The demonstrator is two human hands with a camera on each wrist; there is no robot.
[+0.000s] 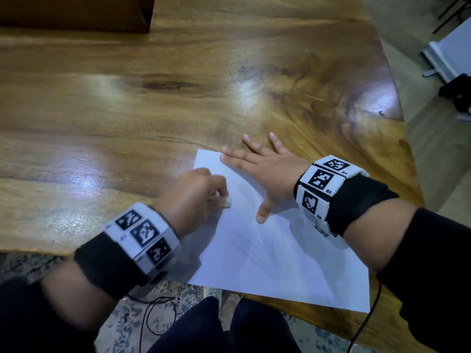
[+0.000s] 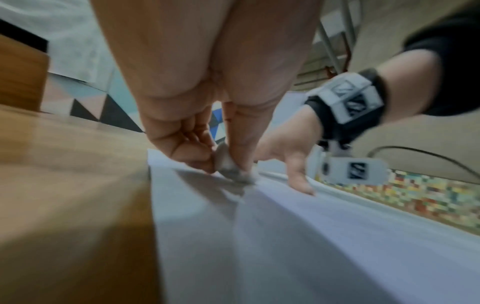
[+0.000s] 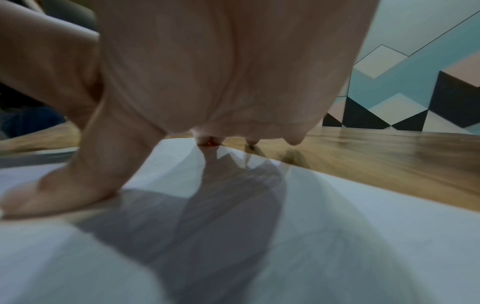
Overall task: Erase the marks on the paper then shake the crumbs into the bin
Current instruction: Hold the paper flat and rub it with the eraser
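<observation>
A white sheet of paper [image 1: 280, 250] with faint pencil curves lies at the near edge of the wooden table [image 1: 153, 110]. My left hand [image 1: 198, 192] pinches a small whitish eraser [image 1: 226, 202] and holds it down on the sheet's upper left part; the left wrist view shows the eraser [image 2: 231, 168] between thumb and fingers, touching the paper [image 2: 285, 236]. My right hand [image 1: 260, 169] lies flat with spread fingers across the sheet's far corner, thumb on the paper [image 3: 337, 236]. In the right wrist view, the right hand [image 3: 207, 82] presses down. No bin is visible.
A dark wooden box [image 1: 76, 14] stands at the table's far left. The table's right edge [image 1: 407, 154] runs diagonally, with floor and a white appliance [image 1: 448, 54] beyond. A black cable [image 1: 158, 317] hangs below the near edge by my legs.
</observation>
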